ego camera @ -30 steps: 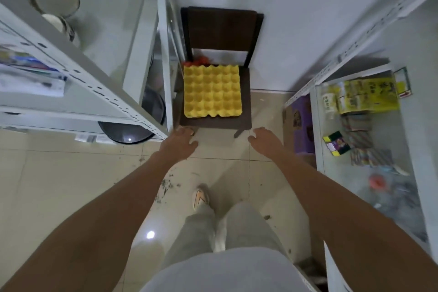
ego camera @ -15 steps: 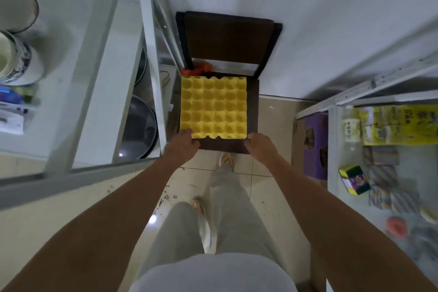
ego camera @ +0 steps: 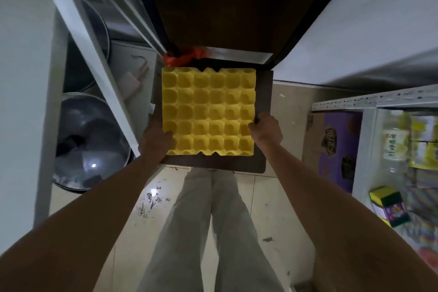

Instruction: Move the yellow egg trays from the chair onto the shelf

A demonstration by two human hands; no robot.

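The yellow egg trays point(ego camera: 208, 111) lie flat on the seat of a dark brown chair point(ego camera: 262, 125) straight ahead of me. My left hand point(ego camera: 155, 140) grips the trays' near left edge, thumb over the top. My right hand point(ego camera: 266, 133) grips the near right edge in the same way. How many trays are stacked cannot be told from above. A white metal shelf point(ego camera: 369, 99) stands to the right, another white shelf frame point(ego camera: 78, 38) to the left.
Metal pot lids and pans point(ego camera: 87, 140) sit low on the left shelf. The right shelf holds bottles and small boxes point(ego camera: 388, 208). A purple carton point(ego camera: 336, 149) stands on the floor beside the chair. Something red point(ego camera: 182, 58) lies behind the trays. My legs stand on the tiled floor.
I have stepped up to the chair. Both hands moved from hanging short of the seat to closing on the trays' left and right edges.
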